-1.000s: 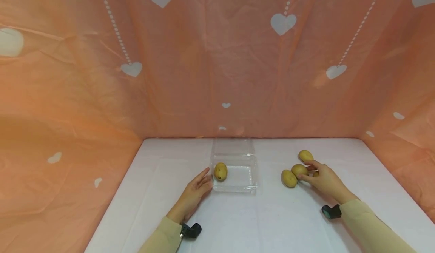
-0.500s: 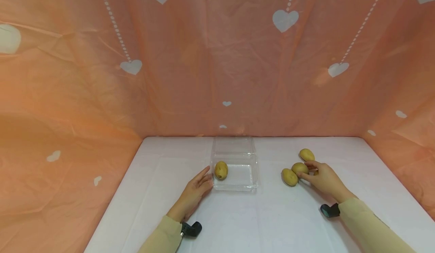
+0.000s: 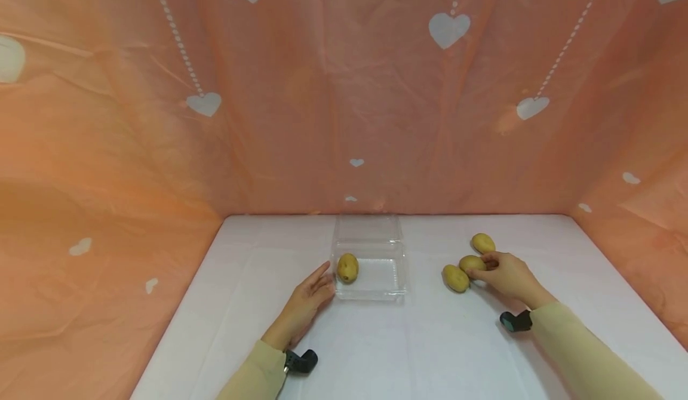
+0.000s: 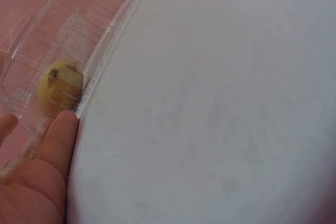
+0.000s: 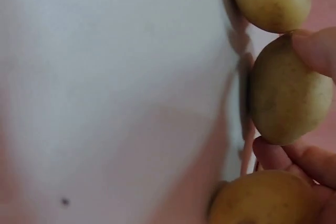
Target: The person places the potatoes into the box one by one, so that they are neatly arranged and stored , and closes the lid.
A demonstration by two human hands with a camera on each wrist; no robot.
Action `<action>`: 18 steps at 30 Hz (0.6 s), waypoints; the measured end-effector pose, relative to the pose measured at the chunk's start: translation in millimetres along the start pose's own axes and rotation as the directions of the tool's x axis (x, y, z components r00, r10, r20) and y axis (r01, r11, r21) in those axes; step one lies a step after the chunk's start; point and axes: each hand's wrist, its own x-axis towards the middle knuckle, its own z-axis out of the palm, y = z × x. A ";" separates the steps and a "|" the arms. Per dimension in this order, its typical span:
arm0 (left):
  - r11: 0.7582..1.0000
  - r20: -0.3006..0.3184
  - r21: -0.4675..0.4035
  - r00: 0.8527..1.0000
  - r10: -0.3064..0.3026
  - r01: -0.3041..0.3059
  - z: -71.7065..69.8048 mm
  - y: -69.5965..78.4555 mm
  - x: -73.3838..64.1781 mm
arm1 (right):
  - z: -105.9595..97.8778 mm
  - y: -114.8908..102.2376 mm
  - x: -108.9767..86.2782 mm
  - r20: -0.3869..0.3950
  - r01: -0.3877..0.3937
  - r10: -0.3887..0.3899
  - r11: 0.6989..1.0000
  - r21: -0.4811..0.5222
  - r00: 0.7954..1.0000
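Observation:
My right hand (image 3: 513,277) pinches a yellow potato (image 3: 472,264) between thumb and fingers; the right wrist view shows the thumb on one side of this potato (image 5: 289,95) and fingertips on the opposite side. Another potato (image 3: 455,278) lies close against it at front left, and a third potato (image 3: 483,243) sits behind. In the right wrist view, a potato (image 5: 268,200) lies near my fingers. My left hand (image 3: 303,301) rests at the left side of a clear plastic clamshell box (image 3: 381,295), fingers extended. Inside the box, at its left, is one potato (image 3: 347,268).
A white-covered table (image 3: 419,352) carries everything. The box's raised or folded-back lid (image 3: 368,228) reaches toward the table's back edge. An orange curtain (image 3: 301,149) with white hearts encloses the back and sides.
My right wrist has shifted slightly left and forward, and the hand now covers the potato that showed behind its fingers. My left hand stays at the box.

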 end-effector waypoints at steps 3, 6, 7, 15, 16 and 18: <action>1.000 0.003 -0.002 1.000 0.004 -0.004 -0.7 0.0 0.0 | 2.3 0.7 1.7 -0.045 0.016 -0.017 0.999 -0.040 0.999; 1.000 0.010 -0.007 1.000 0.013 -0.012 -0.3 -0.1 1.3 | 4.0 0.5 2.2 -0.103 0.056 -0.064 0.996 -0.076 0.993; 1.000 0.009 -0.009 1.000 0.014 -0.014 -0.2 0.1 1.7 | 4.6 0.1 2.4 -0.121 0.071 -0.081 0.994 -0.083 0.989; 1.000 0.001 -0.007 1.000 0.000 0.000 -0.8 0.0 1.4 | 4.5 -6.6 -2.8 -0.258 0.113 -0.133 0.989 -0.092 0.957; 1.000 0.003 -0.006 1.000 -0.001 0.001 -1.0 -0.1 1.0 | 3.9 -7.8 -3.5 -0.284 0.121 -0.142 0.989 -0.089 0.948; 1.000 0.000 -0.008 1.000 -0.004 0.004 -1.8 0.0 0.3 | 2.6 -11.7 -4.0 -0.330 0.143 -0.167 0.985 -0.094 0.929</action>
